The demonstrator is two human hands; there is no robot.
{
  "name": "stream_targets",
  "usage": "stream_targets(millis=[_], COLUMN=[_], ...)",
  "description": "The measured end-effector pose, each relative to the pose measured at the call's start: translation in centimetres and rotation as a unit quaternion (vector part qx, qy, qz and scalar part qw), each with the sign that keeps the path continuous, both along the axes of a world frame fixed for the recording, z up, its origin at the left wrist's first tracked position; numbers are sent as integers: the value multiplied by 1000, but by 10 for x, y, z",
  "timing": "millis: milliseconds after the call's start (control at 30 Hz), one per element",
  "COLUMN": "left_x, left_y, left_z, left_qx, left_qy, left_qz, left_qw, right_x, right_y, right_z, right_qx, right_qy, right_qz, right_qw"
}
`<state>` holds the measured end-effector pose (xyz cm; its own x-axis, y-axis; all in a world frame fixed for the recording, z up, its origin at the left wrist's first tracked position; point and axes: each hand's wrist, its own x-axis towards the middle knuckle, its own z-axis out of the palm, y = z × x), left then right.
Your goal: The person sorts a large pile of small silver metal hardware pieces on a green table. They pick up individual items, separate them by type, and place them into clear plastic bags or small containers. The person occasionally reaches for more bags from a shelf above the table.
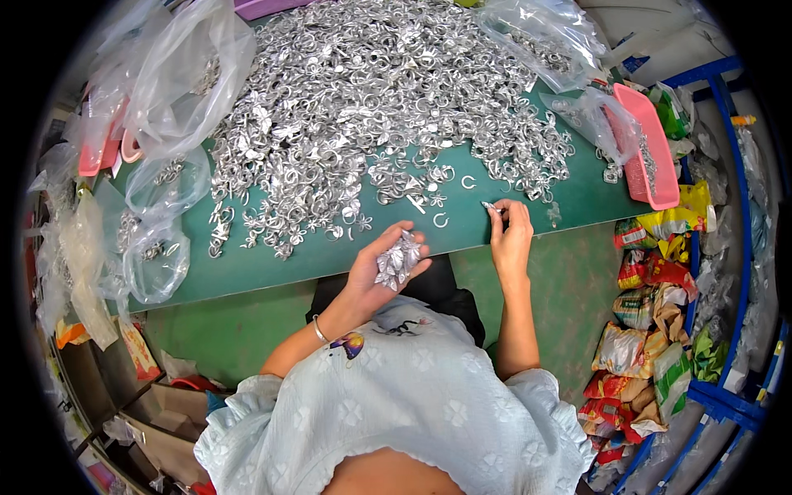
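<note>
A cluster of silver leaf-shaped metal pieces (398,261) rests in the palm of my left hand (371,268), whose fingers curl up around it just off the table's near edge. My right hand (513,233) is over the edge of the green table (309,276), thumb and fingers pinched on a small silver piece (490,206) too small to name exactly. Beyond both hands spreads a large heap of silver metal rings and ornaments (355,99). Two loose open rings, one of them a C-shaped ring (440,220), lie apart from the heap between my hands.
Clear plastic bags (190,74) holding silver pieces crowd the table's left side. At the right stands a pink basket (648,157), with another plastic bag (598,120) beside it. Colourful packages (623,351) are stacked by a blue metal rack (726,371). Cardboard boxes (169,421) sit lower left.
</note>
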<state>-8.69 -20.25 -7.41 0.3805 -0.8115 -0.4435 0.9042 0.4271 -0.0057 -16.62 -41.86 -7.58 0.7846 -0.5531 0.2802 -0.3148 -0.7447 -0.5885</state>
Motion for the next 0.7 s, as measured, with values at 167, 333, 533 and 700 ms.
stream_targets(millis=[167, 333, 533, 700], left_x=[0, 0, -5, -11], left_y=[-2, 5, 34, 59], left_z=[12, 8, -16, 2], left_qx=[-41, -61, -167, -49], left_qy=[-56, -37, -69, -55], left_qz=[1, 37, -13, -7], left_qw=[998, 997, 984, 997], right_x=[11, 25, 80, 110], right_y=[42, 76, 79, 114], right_z=[27, 44, 33, 15], right_qx=[464, 271, 154, -120], right_qy=[-161, -108, -133, 4], right_qz=[37, 144, 258, 251], right_qw=[871, 946, 945, 961])
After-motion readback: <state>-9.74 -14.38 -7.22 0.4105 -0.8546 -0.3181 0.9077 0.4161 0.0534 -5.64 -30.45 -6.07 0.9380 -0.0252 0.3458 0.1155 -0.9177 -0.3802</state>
